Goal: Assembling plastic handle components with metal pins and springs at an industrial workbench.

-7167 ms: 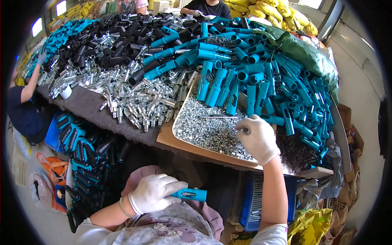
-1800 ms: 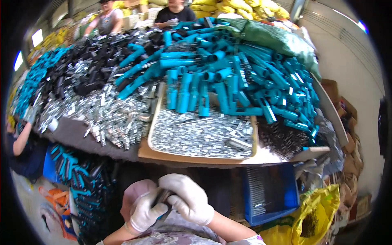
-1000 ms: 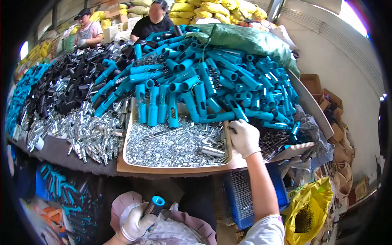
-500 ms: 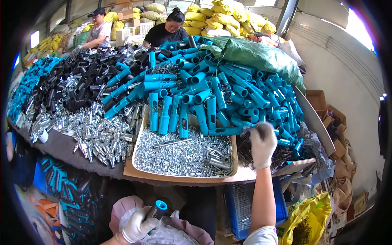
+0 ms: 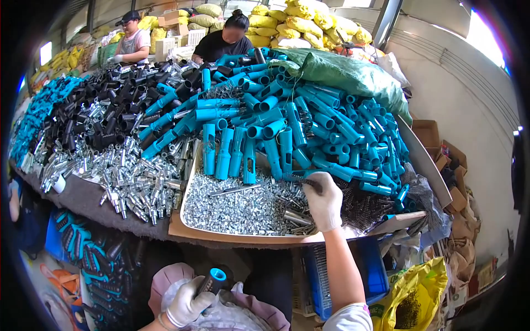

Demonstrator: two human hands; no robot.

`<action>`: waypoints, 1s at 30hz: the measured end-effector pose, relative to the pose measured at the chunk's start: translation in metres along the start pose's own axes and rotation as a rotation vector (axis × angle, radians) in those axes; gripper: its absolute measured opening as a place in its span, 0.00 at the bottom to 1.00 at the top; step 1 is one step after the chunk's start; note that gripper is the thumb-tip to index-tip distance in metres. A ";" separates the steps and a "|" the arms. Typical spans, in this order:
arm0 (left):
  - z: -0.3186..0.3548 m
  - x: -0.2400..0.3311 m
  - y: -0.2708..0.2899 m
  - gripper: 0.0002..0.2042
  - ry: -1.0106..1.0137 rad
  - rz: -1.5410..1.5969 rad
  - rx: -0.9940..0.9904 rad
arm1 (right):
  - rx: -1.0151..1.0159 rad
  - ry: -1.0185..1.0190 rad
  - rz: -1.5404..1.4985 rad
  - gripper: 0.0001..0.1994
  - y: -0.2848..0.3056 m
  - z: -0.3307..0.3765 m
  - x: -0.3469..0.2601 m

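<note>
My left hand (image 5: 186, 304), in a white glove, is wrapped around a black tube (image 5: 211, 283) with a teal open end, held upright over my lap. The gloved right hand (image 5: 324, 205) is closed at the right rim of a cream tray (image 5: 243, 238). A dark coil spring (image 5: 298, 179) sticks out of its fingers to the left. Small silver metal parts (image 5: 221, 204) fill the tray, with a few larger cylinders among them. Just right of that hand lies a heap of dark springs (image 5: 367, 208). Slotted teal tubes (image 5: 223, 157) stand and lie behind the tray.
Silver pins (image 5: 138, 182) and black tubes (image 5: 105, 118) are heaped to the left. A green sack (image 5: 348, 80) covers part of the teal pile. Below the table are a blue crate (image 5: 372, 270) and a yellow bag (image 5: 417, 298). Two people work across the table.
My right hand has moved left and toward me, from the spring heap to the tray's right edge, with a spring now showing in it. The left hand holds the tube much as before.
</note>
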State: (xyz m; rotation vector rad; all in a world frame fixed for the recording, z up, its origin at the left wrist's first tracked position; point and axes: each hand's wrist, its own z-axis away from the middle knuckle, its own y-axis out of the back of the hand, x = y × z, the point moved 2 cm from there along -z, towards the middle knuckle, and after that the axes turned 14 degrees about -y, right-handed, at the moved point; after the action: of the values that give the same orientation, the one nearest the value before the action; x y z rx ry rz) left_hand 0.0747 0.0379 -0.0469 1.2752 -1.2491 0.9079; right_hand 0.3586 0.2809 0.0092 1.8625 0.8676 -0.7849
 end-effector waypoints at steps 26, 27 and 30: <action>-0.028 0.022 0.042 0.26 -0.260 -0.471 -0.036 | -1.387 0.223 0.040 0.14 -0.032 0.083 -0.125; -0.029 0.022 0.043 0.23 -0.307 -0.368 0.016 | -1.465 0.242 -0.039 0.15 -0.037 0.065 -0.128; -0.034 0.026 0.049 0.23 -0.437 -0.296 0.114 | -0.990 0.440 0.129 0.15 -0.052 -0.011 -0.164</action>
State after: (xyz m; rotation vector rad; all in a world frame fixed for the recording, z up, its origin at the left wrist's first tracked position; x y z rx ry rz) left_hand 0.0358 0.0735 -0.0086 1.7605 -1.3032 0.5063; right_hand 0.2269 0.2694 0.1207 1.1621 1.1157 0.1776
